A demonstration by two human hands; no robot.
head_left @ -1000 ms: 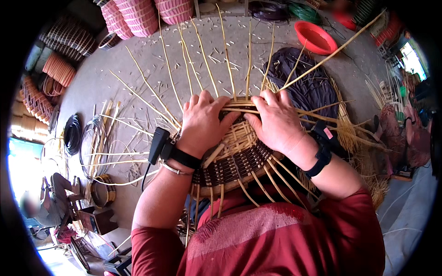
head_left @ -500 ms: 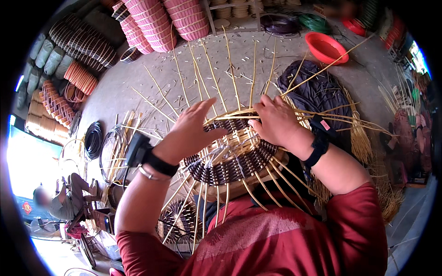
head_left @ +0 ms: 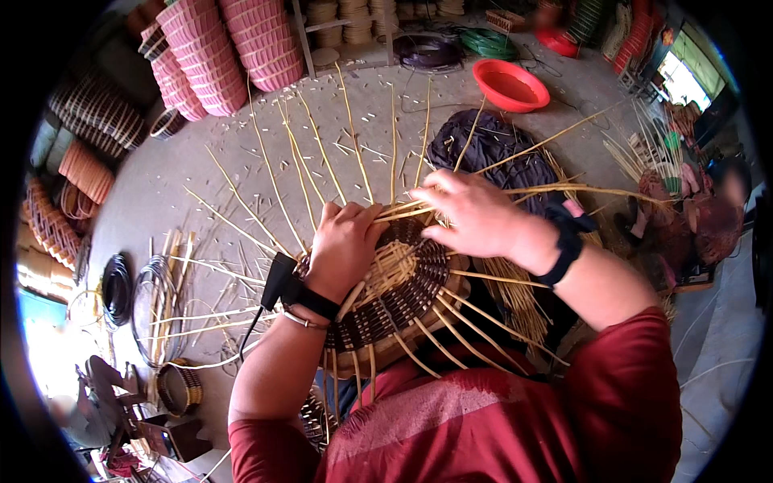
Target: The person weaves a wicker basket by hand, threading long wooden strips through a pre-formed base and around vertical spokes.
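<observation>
Left hand [head_left: 340,251]: fingers curled down; cannot tell what they pinch
Right hand [head_left: 487,219]: fingers and thumb spread apart
Woven basket [head_left: 403,278]: beneath left hand, nearer the body than right hand
Pale rods [head_left: 403,212]: between both hands

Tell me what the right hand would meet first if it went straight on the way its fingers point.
Probably the thin pale rod just left of the right hand's fingertips, at the far side of the woven basket. Depth is unclear; the hand might pass above it.
</observation>
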